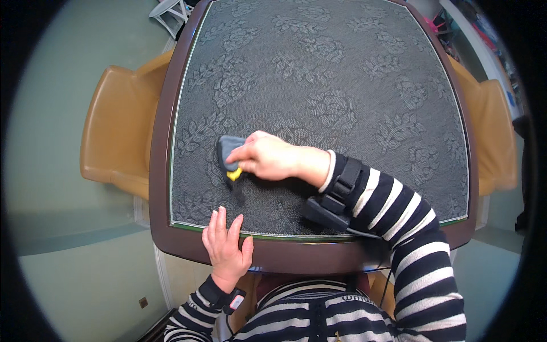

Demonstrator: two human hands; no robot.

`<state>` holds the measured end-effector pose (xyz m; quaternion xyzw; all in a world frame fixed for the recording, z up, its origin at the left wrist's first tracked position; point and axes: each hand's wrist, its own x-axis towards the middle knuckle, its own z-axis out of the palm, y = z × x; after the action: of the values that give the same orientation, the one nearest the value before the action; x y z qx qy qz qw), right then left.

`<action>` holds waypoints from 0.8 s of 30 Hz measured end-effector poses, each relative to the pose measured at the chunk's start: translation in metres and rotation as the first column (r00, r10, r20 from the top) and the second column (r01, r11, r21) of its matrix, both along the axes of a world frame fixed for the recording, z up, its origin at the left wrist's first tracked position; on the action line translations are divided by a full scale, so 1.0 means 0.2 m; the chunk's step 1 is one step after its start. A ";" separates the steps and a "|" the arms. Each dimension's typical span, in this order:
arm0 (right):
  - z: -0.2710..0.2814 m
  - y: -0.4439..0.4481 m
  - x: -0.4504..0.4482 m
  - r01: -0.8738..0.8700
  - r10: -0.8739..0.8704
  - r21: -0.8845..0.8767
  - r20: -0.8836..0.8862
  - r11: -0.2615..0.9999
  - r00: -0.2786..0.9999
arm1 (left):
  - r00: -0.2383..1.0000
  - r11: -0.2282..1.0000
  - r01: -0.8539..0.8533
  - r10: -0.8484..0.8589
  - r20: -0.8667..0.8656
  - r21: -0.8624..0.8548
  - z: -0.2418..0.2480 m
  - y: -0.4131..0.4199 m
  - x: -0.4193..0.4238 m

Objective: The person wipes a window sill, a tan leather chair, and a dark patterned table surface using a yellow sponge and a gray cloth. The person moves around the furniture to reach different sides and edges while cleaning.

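Note:
My right hand (269,156) reaches across my front and grips a grey cloth (230,147) near the left side of the table. A small yellow piece (234,174) shows at the cloth's lower end, just under my fingers; what it belongs to cannot be told. The cloth is over the dark patterned table cover (324,81). My left hand (226,246) rests with spread fingers on the near edge of the table, lower left of the cloth, and holds nothing.
The brown wooden table rim (160,171) surrounds the cover. A tan chair (117,124) stands at the left, another tan chair (495,132) at the right. A white stool (169,10) is at the far left. A black device with a cable is strapped to my right forearm.

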<state>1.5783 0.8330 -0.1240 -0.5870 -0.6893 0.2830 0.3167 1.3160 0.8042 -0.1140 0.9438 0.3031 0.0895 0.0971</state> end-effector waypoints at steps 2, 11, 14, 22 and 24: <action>0.00 -0.02 -0.07 -0.070 0.052 0.162 0.114 0.984 0.992 | 0.998 0.998 0.050 -0.051 0.040 0.024 0.00 0.00 -0.01; 0.12 -0.65 -0.02 0.004 -0.001 -0.005 0.462 1.000 0.887 | 0.950 0.966 0.167 -0.211 0.228 0.198 -0.12 0.00 -0.13; 0.17 -1.12 0.02 0.088 -0.065 -0.069 0.282 0.994 0.957 | 0.943 0.960 0.141 -0.205 0.263 0.241 -0.14 0.00 -0.13; 0.06 -2.53 0.31 0.799 -0.838 0.307 0.373 0.517 0.398 | 0.944 0.963 0.141 -0.201 0.263 0.228 -0.14 0.00 -0.11; 0.00 -2.77 0.41 0.864 -0.917 0.424 0.387 0.271 0.098 | 0.948 0.968 0.136 -0.189 0.257 0.212 -0.14 0.01 -0.11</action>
<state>1.6597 0.2797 -0.1238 -0.9193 -0.2632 -0.1865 0.2257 1.2934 0.8060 -0.1429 0.9489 0.1974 0.2401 0.0543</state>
